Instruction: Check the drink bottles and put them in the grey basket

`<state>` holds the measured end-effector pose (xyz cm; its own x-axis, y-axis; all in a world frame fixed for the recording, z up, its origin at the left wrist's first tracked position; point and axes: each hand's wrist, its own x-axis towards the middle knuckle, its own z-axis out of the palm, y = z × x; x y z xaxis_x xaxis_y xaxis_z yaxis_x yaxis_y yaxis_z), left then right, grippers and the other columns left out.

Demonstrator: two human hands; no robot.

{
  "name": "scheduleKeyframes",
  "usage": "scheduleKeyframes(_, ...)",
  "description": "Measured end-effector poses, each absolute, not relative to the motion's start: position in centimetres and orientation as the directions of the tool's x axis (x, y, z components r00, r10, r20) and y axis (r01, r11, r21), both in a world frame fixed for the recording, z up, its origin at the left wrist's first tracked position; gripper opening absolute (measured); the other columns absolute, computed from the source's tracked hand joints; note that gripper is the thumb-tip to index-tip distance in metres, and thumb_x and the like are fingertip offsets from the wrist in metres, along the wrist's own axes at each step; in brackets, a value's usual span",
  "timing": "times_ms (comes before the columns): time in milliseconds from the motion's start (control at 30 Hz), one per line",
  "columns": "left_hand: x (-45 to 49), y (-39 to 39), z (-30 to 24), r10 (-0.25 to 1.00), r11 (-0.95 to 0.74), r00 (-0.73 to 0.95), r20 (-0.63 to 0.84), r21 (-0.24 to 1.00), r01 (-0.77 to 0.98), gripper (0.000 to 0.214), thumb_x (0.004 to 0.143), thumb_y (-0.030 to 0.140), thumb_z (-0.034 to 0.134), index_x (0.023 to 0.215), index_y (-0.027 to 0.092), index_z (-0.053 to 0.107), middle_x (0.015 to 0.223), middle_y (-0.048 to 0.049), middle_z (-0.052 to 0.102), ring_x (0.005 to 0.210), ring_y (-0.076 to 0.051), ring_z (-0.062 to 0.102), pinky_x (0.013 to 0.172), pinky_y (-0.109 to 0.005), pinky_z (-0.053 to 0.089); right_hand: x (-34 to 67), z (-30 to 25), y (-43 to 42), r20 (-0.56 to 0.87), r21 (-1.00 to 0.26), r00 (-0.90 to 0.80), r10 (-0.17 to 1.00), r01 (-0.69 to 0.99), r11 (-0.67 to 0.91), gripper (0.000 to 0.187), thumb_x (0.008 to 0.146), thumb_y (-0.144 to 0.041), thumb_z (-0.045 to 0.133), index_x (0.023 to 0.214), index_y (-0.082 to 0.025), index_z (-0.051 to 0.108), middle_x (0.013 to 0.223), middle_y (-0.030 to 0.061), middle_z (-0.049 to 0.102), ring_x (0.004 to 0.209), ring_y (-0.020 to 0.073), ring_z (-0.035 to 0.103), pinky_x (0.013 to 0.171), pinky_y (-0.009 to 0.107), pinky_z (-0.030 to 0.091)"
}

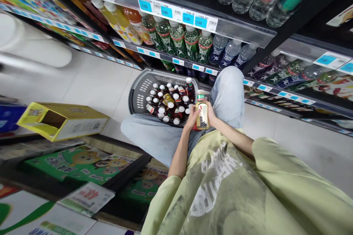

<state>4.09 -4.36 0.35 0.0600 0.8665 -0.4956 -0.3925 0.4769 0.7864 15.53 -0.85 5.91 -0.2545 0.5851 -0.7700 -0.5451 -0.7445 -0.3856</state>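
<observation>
A small bottle (202,113) with a green cap and pale yellow drink stands upright between my two hands, just above my lap. My left hand (191,118) is wrapped round its left side. My right hand (211,114) grips its right side, mostly hidden behind the bottle. Right beyond them a grey plastic basket (139,93) rests between my knees on the floor, packed with several dark bottles (168,104) with white caps. I squat in light jeans and a pale green shirt.
Dark shelves (237,29) with rows of drink bottles and blue price tags stand straight ahead and to the right. An open yellow carton (63,121) lies on its side at the left. Green printed boxes (79,163) sit low at the left. White tiled floor (93,84) lies beyond.
</observation>
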Motion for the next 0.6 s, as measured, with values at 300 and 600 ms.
scheduleKeyframes(300, 4.07, -4.55, 0.15, 0.878, 0.464, 0.086, -0.471, 0.795, -0.39, 0.069, 0.075, 0.069, 0.092, 0.109, 0.023, 0.052, 0.104, -0.0035, 0.071, 0.098, -0.024, 0.073, 0.086, -0.036, 0.06, 15.45, 6.77, -0.67, -0.832, -0.315, -0.226, 0.506, -0.559, -0.767, 0.049, 0.106, -0.058, 0.043, 0.076, -0.026, 0.065, 0.06, 0.0035, 0.068, 0.072, 0.0264, 0.075, 0.068, 0.036, 0.065)
scheduleKeyframes(600, 4.06, -4.51, 0.22, 0.881, 0.456, 0.075, -0.466, 0.799, -0.393, 0.068, 0.073, 0.067, 0.093, 0.109, 0.024, 0.054, 0.102, -0.0031, 0.07, 0.096, -0.023, 0.072, 0.084, -0.034, 0.059, 15.47, 6.3, -0.66, -0.821, -0.343, -0.21, 0.53, -0.561, -0.753, 0.045, 0.1, -0.063, 0.055, 0.076, -0.026, 0.065, 0.059, 0.0025, 0.068, 0.071, 0.0266, 0.075, 0.066, 0.035, 0.064)
